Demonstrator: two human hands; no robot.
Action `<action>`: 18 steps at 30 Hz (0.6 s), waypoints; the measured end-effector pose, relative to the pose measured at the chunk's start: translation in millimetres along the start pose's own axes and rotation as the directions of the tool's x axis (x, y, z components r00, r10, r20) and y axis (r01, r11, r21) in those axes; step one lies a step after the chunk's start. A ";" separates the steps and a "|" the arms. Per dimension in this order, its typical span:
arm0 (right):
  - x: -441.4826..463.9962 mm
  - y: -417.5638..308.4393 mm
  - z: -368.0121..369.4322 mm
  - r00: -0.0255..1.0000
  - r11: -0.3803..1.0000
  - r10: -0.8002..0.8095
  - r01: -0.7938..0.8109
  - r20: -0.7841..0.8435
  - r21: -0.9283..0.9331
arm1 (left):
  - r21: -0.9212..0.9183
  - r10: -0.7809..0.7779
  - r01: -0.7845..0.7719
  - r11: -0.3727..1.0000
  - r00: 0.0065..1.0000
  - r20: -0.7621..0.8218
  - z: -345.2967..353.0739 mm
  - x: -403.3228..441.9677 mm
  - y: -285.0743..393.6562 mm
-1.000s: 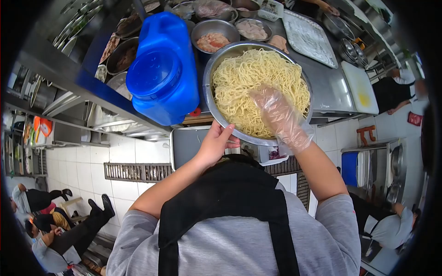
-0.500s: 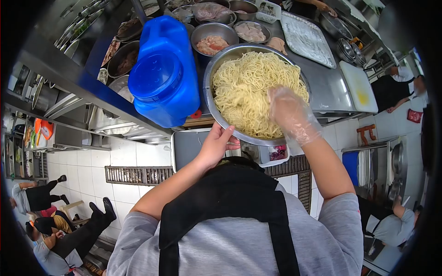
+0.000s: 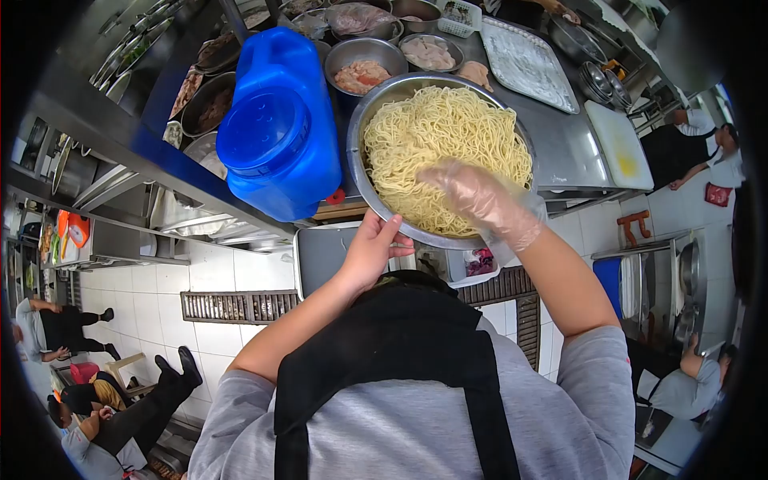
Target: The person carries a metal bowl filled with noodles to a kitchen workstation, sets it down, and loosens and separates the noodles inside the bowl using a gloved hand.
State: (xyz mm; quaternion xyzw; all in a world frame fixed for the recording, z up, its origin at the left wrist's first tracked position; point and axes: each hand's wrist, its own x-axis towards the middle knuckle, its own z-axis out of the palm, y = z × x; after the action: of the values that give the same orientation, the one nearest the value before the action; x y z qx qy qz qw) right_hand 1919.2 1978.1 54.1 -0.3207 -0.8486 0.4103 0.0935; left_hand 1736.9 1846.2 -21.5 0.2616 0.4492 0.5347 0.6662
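A large metal bowl holds a heap of pale yellow noodles. My bare left hand is closed on the bowl's near rim, thumb over the edge and fingers underneath. In a clear plastic glove, my right hand reaches over the near right side of the bowl. Its fingers stretch leftward and touch the noodles; the undersides of the fingers are hidden. No strands visibly hang from this hand.
Left of the bowl stands a big blue plastic jug. Behind are bowls of raw meat and a metal tray. A white cutting board lies at the right. Other people are at both sides of the room.
My gloved right hand has moved left across the noodles, and its fingers show more plainly. The left hand keeps its grip on the rim. The view has shifted slightly.
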 end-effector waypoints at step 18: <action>-14.2 -35.2 -18.5 0.961 0.976 0.190 -0.207 -0.203 -0.068 | -0.192 -0.026 0.032 0.981 0.999 0.031 4.5 -21.4 -17.6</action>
State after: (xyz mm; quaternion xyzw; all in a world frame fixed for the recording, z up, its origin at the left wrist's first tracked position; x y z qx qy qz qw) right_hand 1921.7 1965.0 94.2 -0.4468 -0.8163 0.3459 0.1202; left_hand 1748.7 1821.4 -27.2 0.1966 0.3897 0.5622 0.7024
